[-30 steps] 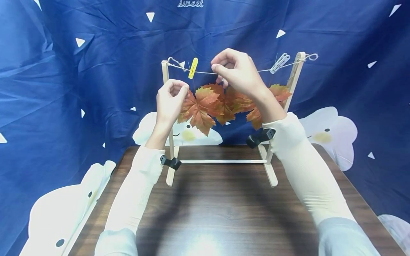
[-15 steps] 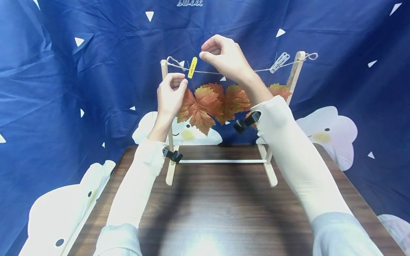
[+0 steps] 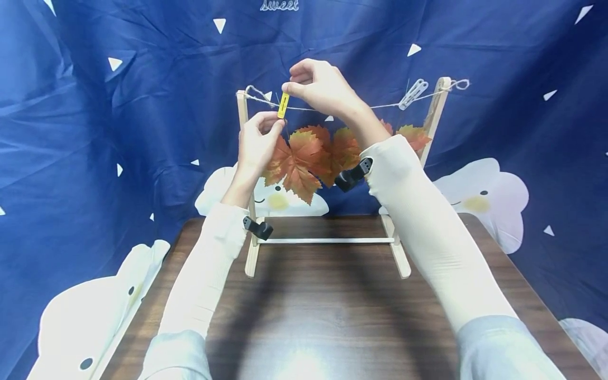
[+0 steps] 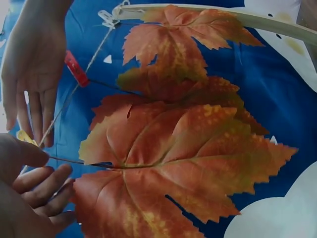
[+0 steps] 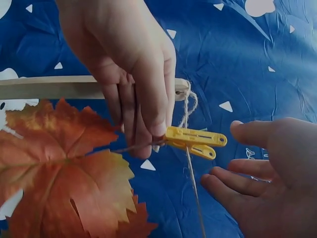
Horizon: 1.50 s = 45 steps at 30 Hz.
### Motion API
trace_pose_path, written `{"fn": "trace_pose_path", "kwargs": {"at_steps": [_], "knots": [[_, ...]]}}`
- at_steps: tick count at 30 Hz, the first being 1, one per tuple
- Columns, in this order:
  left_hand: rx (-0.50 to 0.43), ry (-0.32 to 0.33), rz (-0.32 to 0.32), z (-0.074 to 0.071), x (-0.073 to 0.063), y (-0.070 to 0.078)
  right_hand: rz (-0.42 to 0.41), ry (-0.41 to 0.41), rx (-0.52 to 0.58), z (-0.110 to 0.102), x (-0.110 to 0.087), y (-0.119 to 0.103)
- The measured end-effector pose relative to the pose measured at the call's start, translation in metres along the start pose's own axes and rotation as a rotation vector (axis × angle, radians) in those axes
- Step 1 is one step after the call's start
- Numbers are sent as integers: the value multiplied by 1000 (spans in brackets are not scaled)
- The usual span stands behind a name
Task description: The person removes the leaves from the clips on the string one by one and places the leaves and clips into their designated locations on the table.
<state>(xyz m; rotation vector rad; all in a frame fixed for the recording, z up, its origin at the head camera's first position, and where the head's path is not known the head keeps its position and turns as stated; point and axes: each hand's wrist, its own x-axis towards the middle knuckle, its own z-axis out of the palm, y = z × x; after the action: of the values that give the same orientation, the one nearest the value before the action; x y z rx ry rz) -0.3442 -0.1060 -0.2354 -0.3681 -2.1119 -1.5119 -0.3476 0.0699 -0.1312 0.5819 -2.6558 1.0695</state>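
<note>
A yellow clothespin (image 3: 283,105) is on the string (image 3: 304,108), near the left post. At its lower end, my left hand (image 3: 258,140) pinches it between thumb and fingers, where the stem of an orange leaf (image 3: 296,163) meets it. My right hand (image 3: 323,87) is at the upper end, its thumb close to the handles. In the right wrist view, the fingers and thumb of my right hand (image 5: 277,173) are spread beside the clothespin's handles (image 5: 218,141), seemingly not touching. The left wrist view has a red clothespin (image 4: 77,69) farther along the string, with another leaf (image 4: 183,91) below.
A wooden stand holds the string between a left post (image 3: 243,108) and a right post (image 3: 437,108). A pale clothespin (image 3: 413,95) sits near the right post. Below runs a white crossbar (image 3: 328,240) above the brown table (image 3: 304,301). A blue curtain (image 3: 157,105) hangs behind.
My right hand has moved left from the middle of the string to the yellow clothespin's upper end. My left hand has shifted slightly right and now touches its lower end.
</note>
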Motion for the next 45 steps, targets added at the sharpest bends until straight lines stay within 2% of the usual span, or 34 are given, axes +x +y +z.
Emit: {"fn": "trace_pose_path", "kwargs": {"at_steps": [5,10,19,24,33,45], "knots": [[-36,-19,-27,1,2,1,-10,-27,-10,6,1,-2],[-69,-37,-34,2,4,2,-36,-5,34,10,2,-1],[-122,-27,-60,5,1,-3,13,17,106,17,2,0],[-155,-10,-42,4,3,-4,41,35,160,17,3,-1],[-207,-8,-16,5,5,-3,38,113,203,16,4,-3],[-208,-12,-44,5,4,-2,18,218,181,15,3,-3]]}}
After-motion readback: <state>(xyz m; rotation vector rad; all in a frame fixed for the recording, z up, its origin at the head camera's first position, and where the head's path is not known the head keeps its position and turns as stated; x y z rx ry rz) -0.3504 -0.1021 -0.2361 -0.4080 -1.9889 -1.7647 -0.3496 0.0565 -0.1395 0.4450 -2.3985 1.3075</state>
